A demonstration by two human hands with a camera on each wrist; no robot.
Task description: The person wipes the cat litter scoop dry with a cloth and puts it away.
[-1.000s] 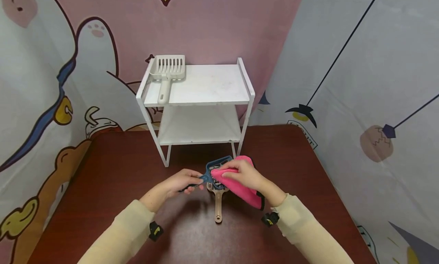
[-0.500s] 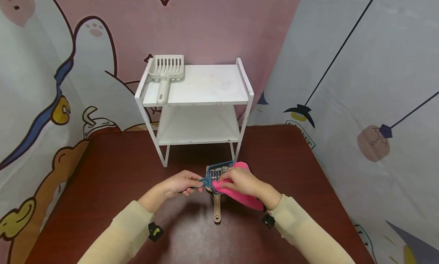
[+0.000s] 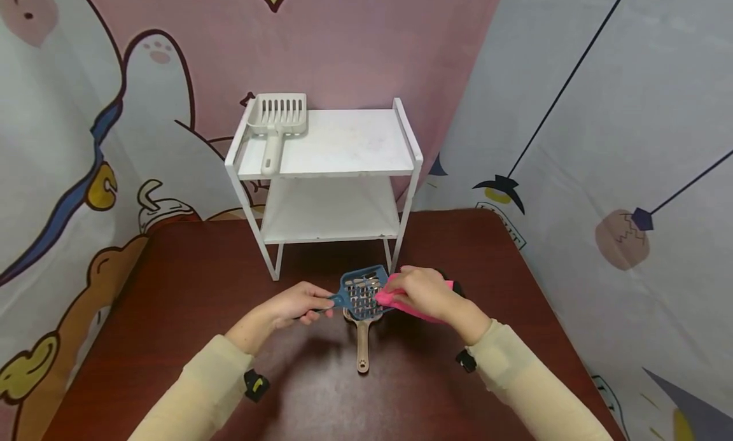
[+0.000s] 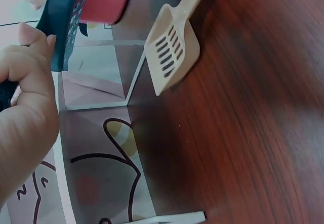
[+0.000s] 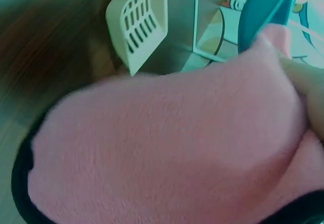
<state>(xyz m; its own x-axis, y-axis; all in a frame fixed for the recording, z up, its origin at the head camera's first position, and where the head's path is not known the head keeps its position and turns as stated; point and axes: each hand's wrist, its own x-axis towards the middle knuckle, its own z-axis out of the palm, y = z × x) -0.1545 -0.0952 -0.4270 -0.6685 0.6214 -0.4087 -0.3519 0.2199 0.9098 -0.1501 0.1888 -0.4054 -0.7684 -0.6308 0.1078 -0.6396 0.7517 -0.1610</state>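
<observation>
My left hand (image 3: 300, 304) grips the handle of a blue slotted litter scoop (image 3: 348, 307), held above the table. A pink cloth with black edging (image 5: 152, 148) is pinched in my right hand (image 3: 429, 293), at the right side of the blue scoop's basket. In the right wrist view the cloth fills most of the picture, and its corner overlaps the blue scoop. Below the blue scoop, a beige litter scoop (image 4: 191, 47) lies on the table, its handle (image 3: 363, 349) toward me. From the head, the blue scoop hides most of the beige one's basket.
A white two-tier shelf (image 3: 355, 139) stands at the back of the dark red-brown table (image 3: 200, 269). On its upper tier, at the left, lies an off-white slotted scoop (image 3: 273, 151). Cartoon-printed wall coverings (image 3: 372, 46) surround the table's back and sides.
My right hand has moved right with the cloth, from over the blue scoop's basket to its right side, uncovering more slots. The left hand keeps its grip on the scoop, which has shifted slightly.
</observation>
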